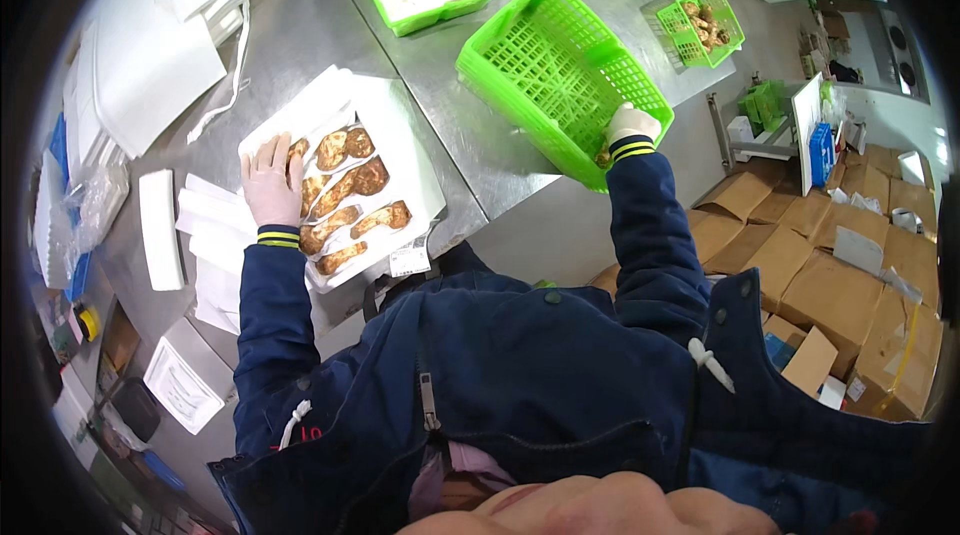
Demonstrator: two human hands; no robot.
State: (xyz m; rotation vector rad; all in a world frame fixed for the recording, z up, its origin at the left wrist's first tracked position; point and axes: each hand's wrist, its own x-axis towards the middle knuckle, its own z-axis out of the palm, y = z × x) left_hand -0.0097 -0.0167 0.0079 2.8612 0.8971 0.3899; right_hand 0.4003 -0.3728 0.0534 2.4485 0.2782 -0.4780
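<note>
A white foam box (405,160) lined with white paper lies on the metal table, holding several brown and cream mushrooms (355,187) laid side by side. My gloved left hand (272,183) lies over the box's left side, its fingers stretched out against a mushroom (298,148) at that edge. To the right, my gloved right hand (634,122) reaches into the near right corner of a bright green plastic basket (500,85). Its fingers are curled and mostly hidden; a brownish bit of mushroom (603,157) shows at the fingertips. Most of the basket's lattice floor is bare.
Smaller green baskets of mushrooms (706,32) stand at the far right. White paper covers another green basket (430,13) at the back. White foam sheets (150,55), paper and a foam strip (161,230) lie on the left. Cardboard boxes (830,295) fill the floor at right.
</note>
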